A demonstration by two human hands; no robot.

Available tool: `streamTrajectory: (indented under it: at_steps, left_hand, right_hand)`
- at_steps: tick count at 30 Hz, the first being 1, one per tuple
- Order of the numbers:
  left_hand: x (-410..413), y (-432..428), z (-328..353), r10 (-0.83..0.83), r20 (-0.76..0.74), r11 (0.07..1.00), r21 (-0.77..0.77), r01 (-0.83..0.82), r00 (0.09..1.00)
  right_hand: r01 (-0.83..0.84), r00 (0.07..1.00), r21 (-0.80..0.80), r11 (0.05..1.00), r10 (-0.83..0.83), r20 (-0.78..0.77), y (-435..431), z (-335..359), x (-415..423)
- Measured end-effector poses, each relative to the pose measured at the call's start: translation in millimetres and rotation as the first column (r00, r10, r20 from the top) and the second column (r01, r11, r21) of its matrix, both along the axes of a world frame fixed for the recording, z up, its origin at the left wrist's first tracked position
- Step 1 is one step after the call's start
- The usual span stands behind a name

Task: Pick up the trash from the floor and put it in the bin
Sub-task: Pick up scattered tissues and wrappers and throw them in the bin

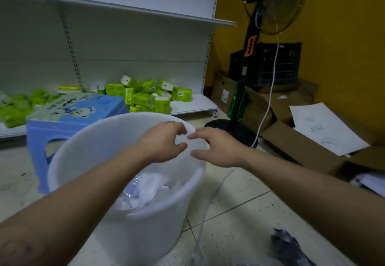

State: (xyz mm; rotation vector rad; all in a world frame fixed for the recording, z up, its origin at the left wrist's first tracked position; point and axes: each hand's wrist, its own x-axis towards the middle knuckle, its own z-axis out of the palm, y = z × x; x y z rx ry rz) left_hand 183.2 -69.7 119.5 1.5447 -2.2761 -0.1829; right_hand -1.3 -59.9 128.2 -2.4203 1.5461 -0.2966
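Both bare forearms reach forward from the lower corners of the head view and meet over the far rim of a white translucent plastic bin (87, 161). The left hand (164, 140) is curled, thumb and fingers bent toward each other; the right hand (218, 147) faces it with fingers bent and thumb below. Between the two hands sits a pale, translucent scrap (190, 144), blurred against the bin wall, and whether the fingers pinch it or only frame it cannot be told. What the scrap is made of is unclear.

Inside the bin lies crumpled white trash (154, 186), with a bluish piece (131, 188) at its left too smeared to identify. A dark grey crumpled object (289, 247) lies on the tiled floor (239, 209) at the lower right, cut off by the frame edge. A thin white cord (208, 203) runs across the floor beside the bin.

Behind the bin stands a blue plastic stool (68, 115) printed with a cartoon bear; its lettering is unreadable. Green tissue packs (145, 97) are heaped on the lowest white shelf (193, 104), their labels too small to read. A black pedestal fan (250, 47) carries an orange panel with dark marks that cannot be deciphered.
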Motion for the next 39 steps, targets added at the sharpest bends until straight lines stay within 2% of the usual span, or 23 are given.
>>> streamTrajectory:
  at_steps: [3, 9, 12, 15, 22, 28, 31, 36, 39]
  left_hand:
    - [-43.3, 3.2, 0.2, -0.135, -0.024, 0.991, -0.012, 0.135, 0.991]
    - [-145.8, 16.8, -1.0, -0.338, 0.081, 0.941, 0.013, 0.338, 0.938]
    - [-204.3, 19.6, -8.2, -0.412, 0.111, 0.911, 0.036, 0.41, 0.904]
    - [-268.7, 29.0, -30.2, -0.468, 0.085, 0.881, 0.117, 0.458, 0.88]
    - [-414.1, 90.6, -123.6, -0.652, -0.031, 0.72, 0.288, 0.631, 0.758]
    - [-506.9, 146.9, -164.7, -0.749, -0.091, 0.569, 0.419, 0.708, 0.657]
    - [-539.3, 166.2, -181.3, -0.775, -0.099, 0.521, 0.461, 0.719, 0.625]
    - [-578.9, 187.3, -210.3, -0.79, -0.126, 0.461, 0.525, 0.716, 0.601]
    - [-595.2, 199.6, -224.2, -0.76, -0.197, 0.439, 0.547, 0.713, 0.619]
  right_hand:
    - [0.069, 0.988, -0.036, 0.997, -0.074, -0.133, 5.7, 11.1, -51.7]
    - [0.257, 0.945, 0.014, 0.966, -0.248, -0.216, 41.8, -2.4, -174.9]
    - [0.333, 0.928, 0.037, 0.942, -0.321, -0.188, 71.4, -23.0, -234.9]
    - [0.474, 0.877, 0.05, 0.879, -0.466, -0.118, 108.4, -55.8, -293.8]
    - [0.753, 0.646, 0.204, 0.626, -0.762, -0.046, 201.7, -149.4, -413.9]
    - [0.848, 0.429, 0.328, 0.416, -0.903, 0.035, 270.0, -210.3, -481.9]
    - [0.89, 0.318, 0.351, 0.292, -0.948, -0.019, 300.0, -238.4, -515.4]
    - [0.924, 0.008, 0.379, -0.05, -0.989, -0.151, 350.5, -285.6, -577.9]
    - [0.926, -0.099, 0.332, -0.181, -0.963, -0.25, 371.7, -307.4, -609.2]
